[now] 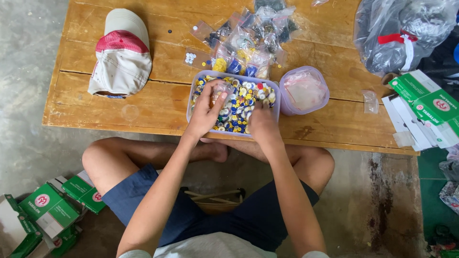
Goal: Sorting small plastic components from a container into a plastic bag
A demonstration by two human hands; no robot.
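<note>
The clear rectangular tub (pixel 191 102) of mixed buttons (pixel 241 102) sits at the near edge of the low wooden table (pixel 158 105), right in front of my knees, and it looks full to the brim, so most of the sorting is ahead of me. My left hand (pixel 205 112) pinches a small clear bag (pixel 222 89) over the tub; my right hand (pixel 263 125) digs into the buttons, fingers curled, though I cannot tell whether they grip one. Just behind the tub lies a heap of filled little bags (pixel 251 40), the part I judge done. Beside it, to the right, stands a round tub (pixel 304 91) of empty bags. A cap (pixel 122 59) rests toward the left edge.
</note>
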